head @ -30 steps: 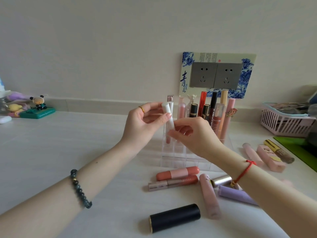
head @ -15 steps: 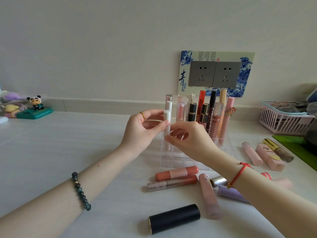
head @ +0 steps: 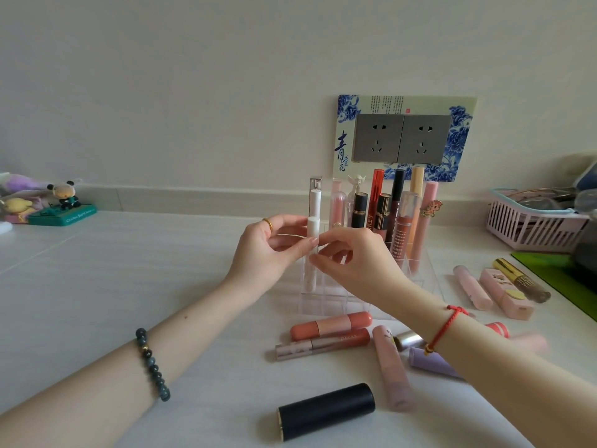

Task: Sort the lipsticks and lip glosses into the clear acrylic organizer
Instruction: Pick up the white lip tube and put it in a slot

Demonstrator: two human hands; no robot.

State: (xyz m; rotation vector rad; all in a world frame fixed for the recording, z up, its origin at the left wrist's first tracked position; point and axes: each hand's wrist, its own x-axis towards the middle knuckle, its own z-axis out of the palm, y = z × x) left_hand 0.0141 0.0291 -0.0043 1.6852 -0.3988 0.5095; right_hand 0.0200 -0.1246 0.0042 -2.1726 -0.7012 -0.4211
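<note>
The clear acrylic organizer (head: 429, 279) stands mid-table with several lipsticks and glosses upright in its back rows. A white lip balm tube (head: 312, 227) stands upright in a left-column slot, its lower part inside the acrylic. My left hand (head: 268, 250) pinches the tube from the left and my right hand (head: 352, 263) pinches it from the right. Another white tube (head: 315, 202) stands in the slot behind. Loose on the table lie a coral lip gloss (head: 331, 324), a mauve gloss (head: 323, 345), a pink tube (head: 392, 367) and a black lipstick (head: 326, 410).
More loose cosmetics, among them a pink box (head: 505, 294) and a gold-capped tube (head: 521, 284), lie to the right. A pink basket (head: 533, 227) sits at the far right beside a green mat (head: 562, 273). Small figurines (head: 61, 202) stand at the far left. A socket plate (head: 402, 139) is on the wall.
Both hands have lowered the white lip balm tube from above the organizer down into a left-column slot, turning it from tilted to upright.
</note>
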